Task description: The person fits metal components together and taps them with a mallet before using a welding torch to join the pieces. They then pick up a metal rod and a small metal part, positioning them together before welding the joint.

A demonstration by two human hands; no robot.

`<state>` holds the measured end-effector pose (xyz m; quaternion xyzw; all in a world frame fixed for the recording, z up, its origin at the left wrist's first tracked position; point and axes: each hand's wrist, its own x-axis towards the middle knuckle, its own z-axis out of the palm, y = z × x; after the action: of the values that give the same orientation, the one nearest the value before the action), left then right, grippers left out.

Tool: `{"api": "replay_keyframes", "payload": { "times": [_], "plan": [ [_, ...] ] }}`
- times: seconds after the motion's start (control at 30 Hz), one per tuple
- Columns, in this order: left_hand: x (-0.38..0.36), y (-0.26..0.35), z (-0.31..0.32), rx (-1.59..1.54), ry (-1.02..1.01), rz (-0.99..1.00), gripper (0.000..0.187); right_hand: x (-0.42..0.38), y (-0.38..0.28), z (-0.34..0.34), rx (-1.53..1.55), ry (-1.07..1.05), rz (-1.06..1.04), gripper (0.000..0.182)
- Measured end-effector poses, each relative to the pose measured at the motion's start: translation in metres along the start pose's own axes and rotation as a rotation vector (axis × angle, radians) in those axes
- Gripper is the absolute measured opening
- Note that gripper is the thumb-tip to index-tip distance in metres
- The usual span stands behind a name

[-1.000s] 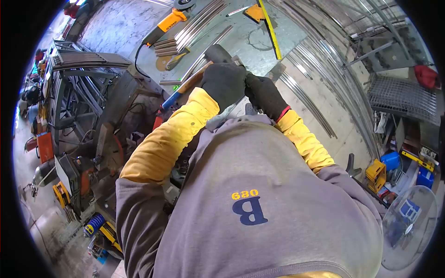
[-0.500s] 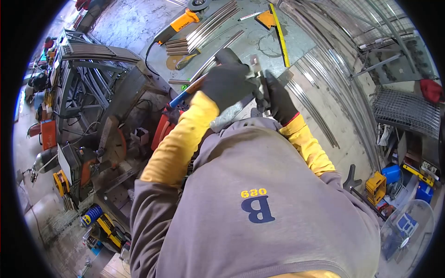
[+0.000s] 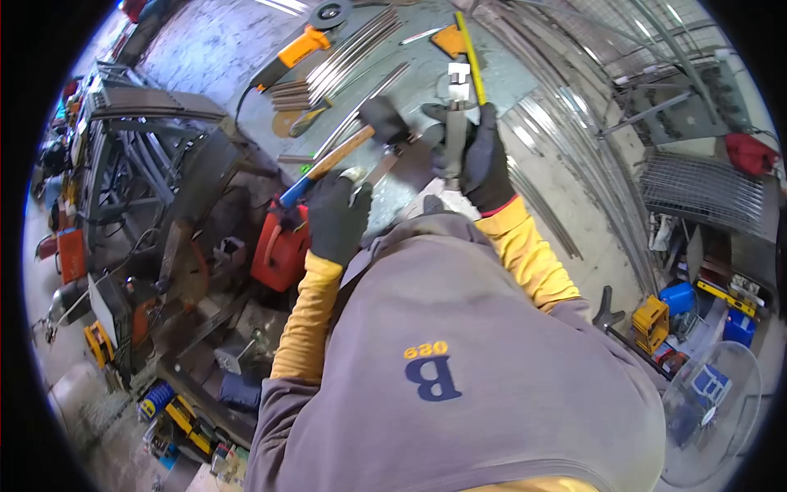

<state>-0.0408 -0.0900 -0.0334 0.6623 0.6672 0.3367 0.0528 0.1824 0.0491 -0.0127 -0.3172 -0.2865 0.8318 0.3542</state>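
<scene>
My right hand (image 3: 488, 168), in a black glove, is closed around a grey metal bar (image 3: 454, 139) held upright, with a bright bracket-like piece at its far end. My left hand (image 3: 334, 217), also gloved, sits lower to the left with its fingers curled. A flat metal strip (image 3: 379, 170) sticks out from its fingers; its full shape is hidden. Just beyond the left hand lies a mallet (image 3: 384, 120) with a black head and a wood-and-blue handle, over the grey work surface (image 3: 373, 74).
An angle grinder (image 3: 303, 47), a bundle of metal strips (image 3: 352, 53) and an orange square with a yellow edge (image 3: 467, 53) lie on the work surface. Long metal bars (image 3: 545, 205) run along the right. A red case (image 3: 281, 248) stands at left, a fan (image 3: 709, 414) at lower right.
My left hand has drawn away from the right hand, down and to the left, uncovering the mallet and the metal bar. The right hand stays around the bar. The view has shifted slightly.
</scene>
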Motion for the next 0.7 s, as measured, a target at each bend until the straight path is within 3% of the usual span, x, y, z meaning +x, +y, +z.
{"api": "replay_keyframes", "payload": {
  "times": [0.1,0.3,0.37,0.57,0.63,0.7],
  "plan": [
    [-0.001,0.005,0.005,-0.163,-0.047,-0.205,0.020,0.004,-0.007,0.016,-0.086,-0.049,-0.122,0.107],
    [-0.006,0.021,0.006,-0.289,-0.085,-0.285,0.019,0.009,-0.020,0.026,-0.107,-0.091,-0.130,0.100],
    [-0.007,0.022,0.004,-0.256,-0.067,-0.222,0.019,0.011,-0.019,0.027,0.090,-0.198,-0.101,0.097],
    [-0.008,0.021,-0.001,-0.284,-0.095,-0.310,0.019,0.013,-0.019,0.028,0.142,-0.247,-0.084,0.095],
    [-0.005,0.026,-0.005,-0.340,-0.167,-0.424,0.019,0.008,-0.022,0.040,0.044,-0.151,-0.105,0.099],
    [-0.005,0.024,-0.002,-0.348,-0.164,-0.415,0.019,0.008,-0.023,0.046,-0.056,-0.055,-0.126,0.104]
  ]
}}
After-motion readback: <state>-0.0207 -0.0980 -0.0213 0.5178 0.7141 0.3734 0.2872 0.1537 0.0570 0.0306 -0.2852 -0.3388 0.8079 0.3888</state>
